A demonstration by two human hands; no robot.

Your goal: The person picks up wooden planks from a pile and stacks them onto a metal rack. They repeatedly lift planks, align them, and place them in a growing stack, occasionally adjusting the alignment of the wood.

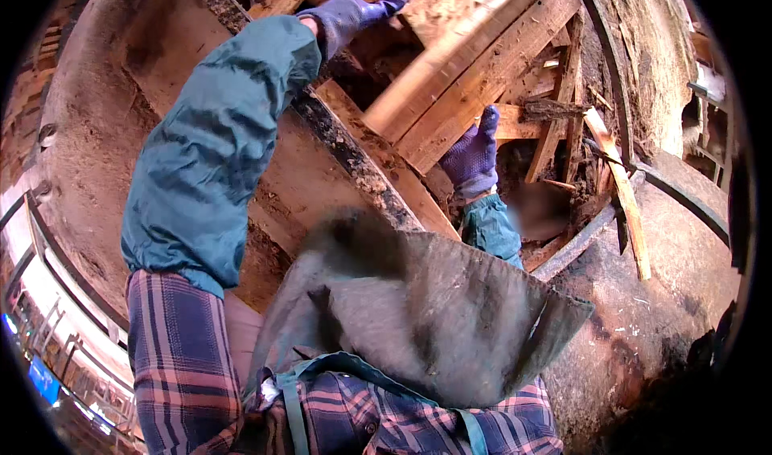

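Note:
Both my hands wear purple work gloves, and teal sleeve covers wrap my forearms. My left hand [350, 22] reaches to the upper middle, over the loose wood, with its fingers stretched toward the right and nothing seen in them. My right hand [473, 156] is at the lower end of a wooden plank [490, 73]. Its thumb stands up beside the plank's edge, while the other fingers are partly hidden behind the wood. A second, motion-blurred wooden board [438, 69] lies alongside that plank, slanting up to the right.
A dark, crusted metal bar [354, 153] crosses in front of me. Broken wood strips [555, 125] and a splintered stick [619, 186] lie at right. A curved metal band [603, 45] borders the heap. My grey-green apron [434, 302] covers the near middle.

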